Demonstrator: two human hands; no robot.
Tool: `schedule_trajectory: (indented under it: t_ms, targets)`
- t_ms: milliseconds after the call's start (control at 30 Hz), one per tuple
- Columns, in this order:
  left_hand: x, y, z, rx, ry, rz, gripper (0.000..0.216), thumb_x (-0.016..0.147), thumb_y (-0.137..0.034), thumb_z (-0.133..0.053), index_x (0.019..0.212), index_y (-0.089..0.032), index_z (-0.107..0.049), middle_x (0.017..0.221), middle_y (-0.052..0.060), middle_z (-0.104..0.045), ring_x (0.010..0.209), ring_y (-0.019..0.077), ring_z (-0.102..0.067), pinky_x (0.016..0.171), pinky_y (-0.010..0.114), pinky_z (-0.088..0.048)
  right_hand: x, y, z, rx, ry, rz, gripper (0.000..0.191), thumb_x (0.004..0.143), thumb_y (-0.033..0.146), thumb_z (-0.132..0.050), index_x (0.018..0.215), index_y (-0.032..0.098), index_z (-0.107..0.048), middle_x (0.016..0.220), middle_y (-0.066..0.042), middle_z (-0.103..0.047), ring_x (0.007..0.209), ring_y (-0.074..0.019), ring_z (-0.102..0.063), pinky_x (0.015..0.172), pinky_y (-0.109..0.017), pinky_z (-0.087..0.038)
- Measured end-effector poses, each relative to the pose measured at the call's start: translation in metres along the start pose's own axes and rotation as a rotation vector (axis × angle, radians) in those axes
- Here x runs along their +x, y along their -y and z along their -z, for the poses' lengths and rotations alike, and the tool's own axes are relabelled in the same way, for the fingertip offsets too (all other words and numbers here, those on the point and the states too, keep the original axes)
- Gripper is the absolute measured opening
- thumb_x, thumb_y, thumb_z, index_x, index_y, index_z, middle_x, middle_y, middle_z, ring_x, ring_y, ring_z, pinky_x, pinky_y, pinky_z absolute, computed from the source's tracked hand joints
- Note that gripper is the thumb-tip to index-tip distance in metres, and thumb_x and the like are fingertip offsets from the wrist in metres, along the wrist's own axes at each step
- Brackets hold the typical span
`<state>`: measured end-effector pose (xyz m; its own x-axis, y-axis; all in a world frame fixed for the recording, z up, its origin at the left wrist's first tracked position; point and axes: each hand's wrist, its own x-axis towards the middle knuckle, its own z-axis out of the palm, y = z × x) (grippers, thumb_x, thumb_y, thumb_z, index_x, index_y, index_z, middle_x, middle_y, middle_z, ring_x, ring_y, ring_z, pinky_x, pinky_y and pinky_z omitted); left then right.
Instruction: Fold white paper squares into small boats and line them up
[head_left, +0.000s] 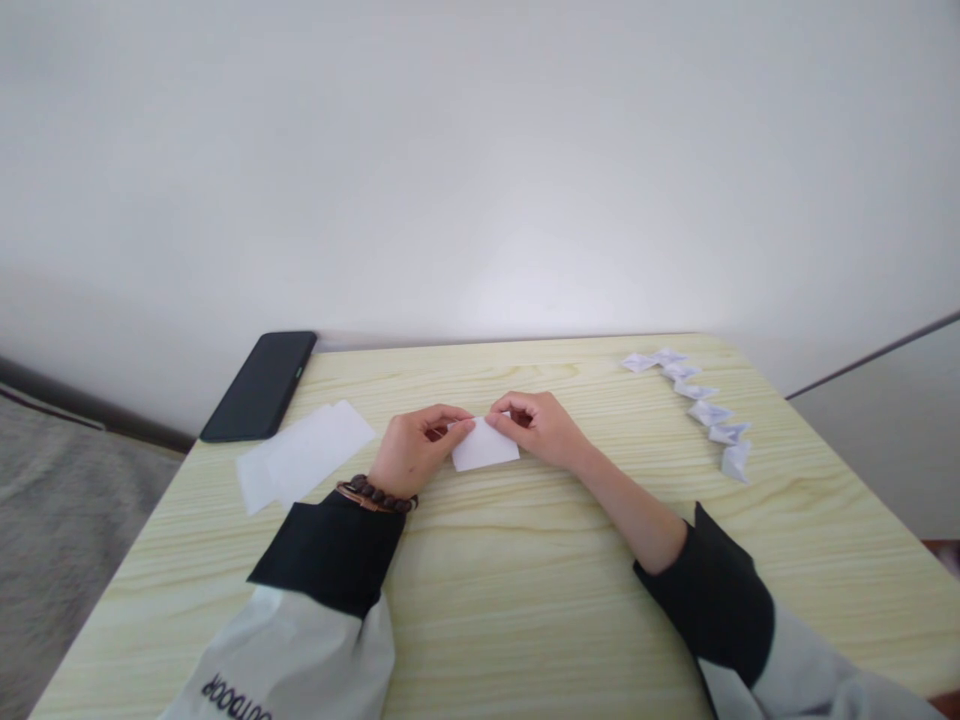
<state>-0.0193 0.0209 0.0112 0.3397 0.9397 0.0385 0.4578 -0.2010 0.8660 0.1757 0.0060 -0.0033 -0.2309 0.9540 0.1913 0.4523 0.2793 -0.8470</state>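
A small white sheet of paper [486, 450] lies at the middle of the table, its far edge pinched at two places. My left hand [420, 445] is closed on the far left corner, thumb on top. With thumb and fingers, my right hand [538, 428] grips the same far edge a little to the right. The near edge of the paper points toward me. Whether the sheet is folded double I cannot tell. Beside my left wrist lie white paper sheets [319, 450], overlapping each other.
A black phone [261, 386] lies at the table's far left. Several small folded paper boats [709, 412] stand in a curved row on the right. The wooden table [525, 600] meets a white wall [480, 180] at the back.
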Motion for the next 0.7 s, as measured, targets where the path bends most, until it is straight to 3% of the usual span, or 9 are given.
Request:
schedule_trajectory:
  t_ms: [233,433,567,700]
  targets:
    - [0.001,0.004,-0.001,0.215,-0.115,-0.034,0.03,0.078,-0.043,-0.056,0.082,-0.017,-0.07,0.067,0.002,-0.067,0.056,0.0131,-0.056,0.056,0.024,-0.043,0.005,-0.005,-0.002,-0.057,-0.085,0.003,0.023,0.077,0.038,-0.063,0.086,0.017,-0.068,0.065,0.001,-0.058,0.056,-0.0091,-0.048,0.054,-0.021,-0.037]
    - [-0.003,0.012,0.002,0.468,-0.112,-0.375,0.021,0.079,-0.031,-0.059,0.093,-0.019,-0.068,0.09,0.005,-0.064,0.087,0.019,-0.056,0.081,0.032,-0.046,0.002,-0.003,-0.006,-0.25,-0.083,0.036,0.015,0.077,0.032,-0.066,0.082,0.018,-0.068,0.065,0.0,-0.06,0.063,-0.0123,-0.051,0.062,-0.025,-0.038]
    - [-0.014,0.015,0.001,0.669,-0.053,-0.554,0.021,0.084,-0.028,-0.054,0.099,-0.025,-0.069,0.094,0.006,-0.063,0.09,0.0197,-0.053,0.081,0.034,-0.044,-0.007,-0.003,-0.012,-0.323,-0.143,0.035,0.014,0.077,0.032,-0.067,0.08,0.018,-0.066,0.068,-0.002,-0.063,0.068,-0.0151,-0.054,0.068,-0.029,-0.04]
    - [-0.022,0.014,-0.001,0.762,-0.056,-0.59,0.023,0.087,-0.029,-0.051,0.103,-0.024,-0.067,0.095,0.006,-0.062,0.09,0.0204,-0.053,0.076,0.034,-0.044,-0.019,-0.003,-0.014,-0.351,-0.172,0.042,0.012,0.078,0.028,-0.065,0.085,0.018,-0.066,0.075,-0.004,-0.065,0.076,-0.0181,-0.057,0.076,-0.033,-0.043]
